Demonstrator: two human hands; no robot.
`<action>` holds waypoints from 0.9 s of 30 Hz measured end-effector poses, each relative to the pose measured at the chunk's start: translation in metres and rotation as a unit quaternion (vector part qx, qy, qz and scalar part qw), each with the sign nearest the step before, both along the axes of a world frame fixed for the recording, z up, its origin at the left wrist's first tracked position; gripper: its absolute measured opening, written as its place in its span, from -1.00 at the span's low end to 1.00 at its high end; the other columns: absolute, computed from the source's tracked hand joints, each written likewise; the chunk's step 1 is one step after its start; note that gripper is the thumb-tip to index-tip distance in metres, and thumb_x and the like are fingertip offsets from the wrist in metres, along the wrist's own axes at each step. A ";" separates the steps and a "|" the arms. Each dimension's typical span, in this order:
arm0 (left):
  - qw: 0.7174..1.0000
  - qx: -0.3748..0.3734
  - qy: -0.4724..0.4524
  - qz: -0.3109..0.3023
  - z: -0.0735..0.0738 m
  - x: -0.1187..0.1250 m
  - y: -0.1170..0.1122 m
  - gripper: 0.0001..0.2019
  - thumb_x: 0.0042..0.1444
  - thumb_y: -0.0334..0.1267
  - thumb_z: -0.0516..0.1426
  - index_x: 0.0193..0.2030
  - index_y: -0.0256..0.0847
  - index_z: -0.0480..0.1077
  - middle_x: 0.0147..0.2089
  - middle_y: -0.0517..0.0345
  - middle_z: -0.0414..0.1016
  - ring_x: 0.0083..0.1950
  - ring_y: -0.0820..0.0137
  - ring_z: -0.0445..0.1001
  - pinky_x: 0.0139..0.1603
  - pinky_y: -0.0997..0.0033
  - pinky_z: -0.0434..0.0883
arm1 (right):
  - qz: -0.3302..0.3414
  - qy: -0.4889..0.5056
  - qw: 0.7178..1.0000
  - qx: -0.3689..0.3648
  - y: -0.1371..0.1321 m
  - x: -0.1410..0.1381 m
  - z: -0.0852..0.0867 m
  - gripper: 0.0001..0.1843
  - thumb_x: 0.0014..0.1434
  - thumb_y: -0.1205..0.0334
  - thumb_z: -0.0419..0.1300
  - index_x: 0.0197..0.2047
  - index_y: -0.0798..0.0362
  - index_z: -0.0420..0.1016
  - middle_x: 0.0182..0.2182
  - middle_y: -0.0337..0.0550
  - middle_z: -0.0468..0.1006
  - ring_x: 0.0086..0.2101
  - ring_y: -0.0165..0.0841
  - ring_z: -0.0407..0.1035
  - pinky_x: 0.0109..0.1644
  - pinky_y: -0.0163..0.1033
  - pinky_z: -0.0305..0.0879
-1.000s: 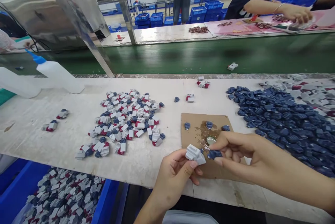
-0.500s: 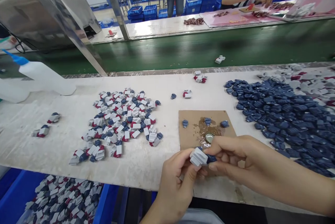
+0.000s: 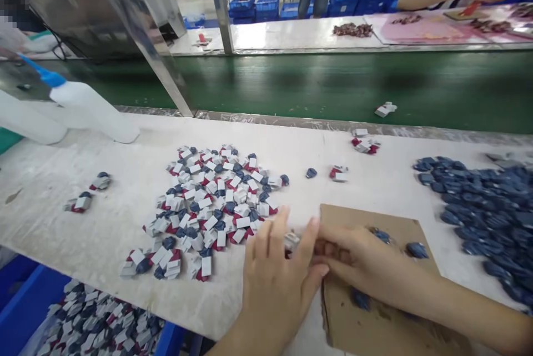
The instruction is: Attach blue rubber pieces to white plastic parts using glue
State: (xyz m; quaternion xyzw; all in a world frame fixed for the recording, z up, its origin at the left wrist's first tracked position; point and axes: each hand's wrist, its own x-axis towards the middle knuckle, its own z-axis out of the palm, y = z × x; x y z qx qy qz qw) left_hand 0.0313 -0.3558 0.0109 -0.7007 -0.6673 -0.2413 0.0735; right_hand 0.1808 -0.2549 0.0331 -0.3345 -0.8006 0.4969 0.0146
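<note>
My bench (image 3: 129,195) has a pale, scuffed top. At my ten o'clock are two white bottles (image 3: 94,111) and, nearer me, two loose pieces (image 3: 100,181). A spread of grey, red and blue pieces (image 3: 220,200) covers eleven o'clock. Around twelve sits a lone blue piece (image 3: 311,173), near a grey-and-red piece (image 3: 339,174). A cardboard sheet (image 3: 341,317) lies at one, a heap of blue pieces (image 3: 495,217) at two.

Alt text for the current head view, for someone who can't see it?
A bare left hand and a bare right hand, close together, half hide a small grey piece at the edge of a brown cardboard sheet. At left lies a heap of grey, navy and dark-red pieces; at right, a pile of navy pieces; beyond, a green belt.
</note>
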 end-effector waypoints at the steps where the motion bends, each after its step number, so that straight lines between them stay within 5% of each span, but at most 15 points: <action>1: 0.999 -0.001 0.043 -0.006 -0.003 -0.005 0.003 -0.63 0.31 -0.17 0.06 0.21 -0.13 0.36 0.25 -0.07 0.44 0.19 0.15 0.41 0.10 0.17 0.26 | 0.014 -0.003 0.998 0.056 0.010 -0.001 0.000 -0.79 0.23 0.18 0.01 -0.22 0.01 0.45 -0.44 -0.16 0.56 -0.47 -0.34 0.43 -0.37 -0.25 0.36; 4: 0.993 -0.032 0.105 -0.032 -0.012 -0.027 0.011 -0.77 0.30 -0.27 0.08 0.03 -0.10 0.48 0.23 0.14 0.50 0.26 0.24 0.36 0.35 0.15 -0.05 | -0.034 -0.021 0.970 0.241 0.057 0.013 0.003 -0.63 0.26 0.01 0.00 -0.07 -0.02 0.51 -0.25 -0.04 0.62 -0.37 -0.24 0.48 -0.30 -0.15 0.40; 7: 0.989 -0.058 0.133 -0.014 -0.015 -0.057 0.017 -0.79 0.30 -0.27 0.07 -0.03 -0.11 0.50 0.18 0.09 0.54 0.27 0.13 0.37 0.42 -0.04 -0.26 | -0.173 -0.099 0.899 0.389 0.127 0.041 0.007 -0.54 0.23 -0.17 -0.03 -0.06 -0.08 0.50 -0.13 0.01 0.58 -0.23 -0.09 0.46 -0.26 -0.01 0.40; 9: 0.985 -0.057 0.162 0.000 -0.015 -0.078 0.020 -0.75 0.30 -0.25 0.05 0.00 -0.17 0.50 0.15 0.00 0.56 0.26 0.08 0.40 0.42 -0.05 -0.24 | -0.224 -0.133 0.873 0.413 0.177 0.057 0.006 -0.54 0.25 -0.17 -0.07 -0.03 -0.09 0.46 -0.03 0.09 0.52 -0.08 0.06 0.41 -0.14 0.17 0.37; 12: 0.980 -0.032 0.196 0.011 -0.014 -0.102 0.022 -0.68 0.26 -0.21 0.08 0.09 -0.23 0.48 0.15 -0.11 0.55 0.23 0.02 0.42 0.42 -0.06 -0.19 | -0.233 -0.158 0.866 0.414 0.239 0.061 -0.002 -0.60 0.22 -0.15 0.02 0.03 -0.20 0.39 -0.01 -0.05 0.52 0.07 0.07 0.32 -0.02 0.27 0.34; 16: 0.973 0.054 0.222 0.011 -0.010 -0.113 0.022 -0.56 0.18 -0.19 0.16 0.17 -0.35 0.42 0.16 -0.31 0.51 0.16 -0.06 0.46 0.40 -0.19 -0.17 | -0.226 -0.152 0.875 0.400 0.279 0.041 -0.016 -0.67 0.23 -0.04 0.09 0.00 -0.12 0.42 -0.11 -0.02 0.58 -0.07 -0.01 0.44 -0.08 0.21 0.40; 20: 0.968 0.163 0.154 -0.114 0.011 -0.094 0.024 -0.66 0.07 -0.43 0.24 0.03 -0.33 0.48 -0.06 -0.19 0.63 0.04 0.18 0.53 0.40 0.09 0.06 | -0.228 -0.081 0.882 0.404 0.256 0.030 -0.013 -0.59 0.28 0.02 0.05 0.14 -0.05 0.33 -0.01 0.10 0.54 -0.10 -0.04 0.47 -0.07 0.16 0.44; 23: 0.980 0.080 -0.143 -0.114 0.032 -0.057 0.038 -0.69 0.17 -0.44 0.14 0.07 -0.32 0.43 -0.14 -0.07 0.62 -0.08 0.33 0.56 -0.02 0.44 0.46 | -0.202 -0.005 0.891 0.406 0.193 0.035 -0.001 -0.47 0.26 -0.01 0.10 0.25 -0.05 0.22 0.09 0.06 0.50 -0.10 -0.11 0.49 -0.03 0.06 0.47; 24: 0.958 0.009 -0.272 -0.091 0.037 -0.042 0.044 -0.68 0.22 -0.36 0.11 0.11 -0.32 0.41 -0.12 -0.08 0.61 -0.12 0.34 0.56 -0.17 0.46 0.50 | -0.187 0.019 0.893 0.409 0.165 0.039 0.004 -0.44 0.24 -0.03 0.15 0.25 -0.07 0.21 0.09 0.01 0.50 -0.10 -0.13 0.50 -0.03 0.03 0.48; 27: 0.809 -0.190 -0.552 -0.063 0.045 0.003 0.061 -0.60 0.23 -0.16 0.12 0.15 -0.30 0.40 -0.06 -0.10 0.59 -0.16 0.31 0.55 -0.37 0.46 0.51 | -0.098 0.110 0.888 0.435 0.072 0.052 0.013 -0.48 0.26 0.06 0.18 0.26 -0.12 0.22 0.01 -0.09 0.57 -0.08 -0.21 0.50 -0.02 -0.08 0.48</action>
